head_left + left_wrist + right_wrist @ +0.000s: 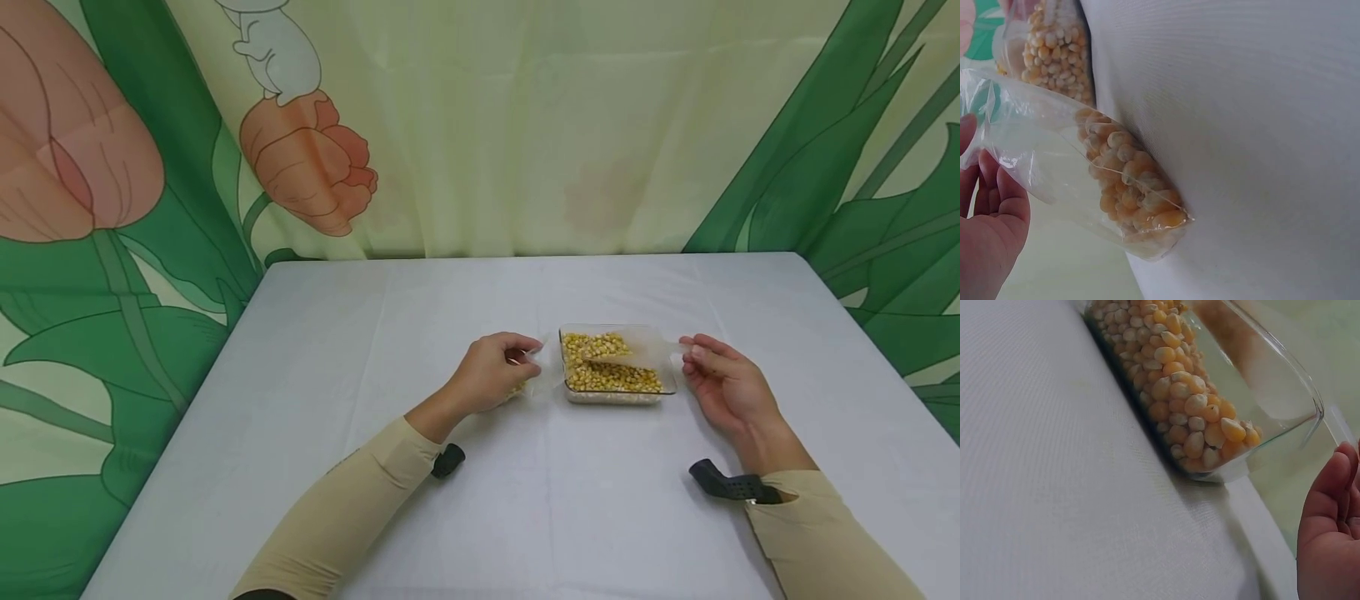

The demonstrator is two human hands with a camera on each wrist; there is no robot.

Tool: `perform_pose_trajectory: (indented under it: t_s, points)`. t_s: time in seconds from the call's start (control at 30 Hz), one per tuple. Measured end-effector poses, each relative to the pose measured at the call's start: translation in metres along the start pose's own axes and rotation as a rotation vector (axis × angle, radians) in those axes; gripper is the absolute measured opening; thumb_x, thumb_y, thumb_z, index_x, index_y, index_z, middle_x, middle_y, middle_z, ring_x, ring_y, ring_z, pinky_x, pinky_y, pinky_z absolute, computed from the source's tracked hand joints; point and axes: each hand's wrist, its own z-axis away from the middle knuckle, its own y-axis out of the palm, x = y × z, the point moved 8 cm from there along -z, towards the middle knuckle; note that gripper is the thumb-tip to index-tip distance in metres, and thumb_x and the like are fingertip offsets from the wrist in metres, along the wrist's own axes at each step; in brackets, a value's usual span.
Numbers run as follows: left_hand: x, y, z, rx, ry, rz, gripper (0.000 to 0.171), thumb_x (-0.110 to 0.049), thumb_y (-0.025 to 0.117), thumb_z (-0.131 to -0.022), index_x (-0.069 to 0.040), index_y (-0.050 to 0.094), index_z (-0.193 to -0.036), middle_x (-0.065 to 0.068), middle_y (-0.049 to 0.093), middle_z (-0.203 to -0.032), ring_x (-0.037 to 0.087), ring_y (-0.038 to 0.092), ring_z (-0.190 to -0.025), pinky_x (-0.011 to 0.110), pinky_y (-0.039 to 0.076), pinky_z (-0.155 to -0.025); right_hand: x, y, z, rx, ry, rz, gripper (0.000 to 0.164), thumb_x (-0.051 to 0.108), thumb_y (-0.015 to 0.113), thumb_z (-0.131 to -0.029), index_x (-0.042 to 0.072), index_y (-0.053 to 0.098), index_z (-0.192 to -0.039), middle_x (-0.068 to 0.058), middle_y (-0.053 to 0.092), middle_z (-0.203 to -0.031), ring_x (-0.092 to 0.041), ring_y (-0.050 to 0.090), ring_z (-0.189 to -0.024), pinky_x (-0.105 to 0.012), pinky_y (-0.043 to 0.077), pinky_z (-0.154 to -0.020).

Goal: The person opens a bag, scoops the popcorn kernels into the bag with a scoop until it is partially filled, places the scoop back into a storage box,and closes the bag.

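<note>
A clear glass container [615, 398] on the table holds a bed of yellow corn kernels [611, 379]. To its left my left hand [495, 367] pinches the upper part of a clear plastic bag [1035, 150]. Corn kernels [1129, 175] fill the bag's bottom end, which rests on the table; in the head view the hand hides most of it. Right of the container, my right hand [731, 387] pinches the thin end of a translucent, scoop-like piece [641, 346]. Its wide part reaches over the kernels inside the container.
A white cloth covers the table [420, 308]. Behind it hangs a curtain [487, 150] printed with flowers and leaves. Each wrist carries a black strap mount, such as the one on the right wrist [731, 483].
</note>
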Motion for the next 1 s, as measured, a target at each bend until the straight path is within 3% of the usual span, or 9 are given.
perform_pose_trajectory:
  t_s: [0.43,1.0]
  points:
    - [-0.001,-0.001,0.0,-0.004,0.008,-0.001,0.032,-0.01,0.074,-0.091,-0.006,0.071,-0.123,-0.002,0.067,-0.094,0.013,0.062,-0.09,0.023,0.049,-0.072,0.003,0.012,0.0,0.051,-0.014,-0.03,0.018,-0.007,0.055,-0.099,0.002,0.065,-0.111,-0.01,0.067,-0.108,-0.018,0.064,-0.089,-0.025,0.053,-0.081]
    - [-0.001,-0.004,0.001,-0.016,0.0,-0.001,0.031,-0.011,0.075,-0.091,-0.007,0.071,-0.121,-0.002,0.066,-0.093,0.014,0.062,-0.09,0.024,0.05,-0.071,0.012,0.06,0.005,0.204,-0.12,0.15,0.025,-0.008,0.049,-0.101,0.001,0.072,-0.108,-0.009,0.071,-0.106,-0.015,0.067,-0.088,-0.023,0.054,-0.081]
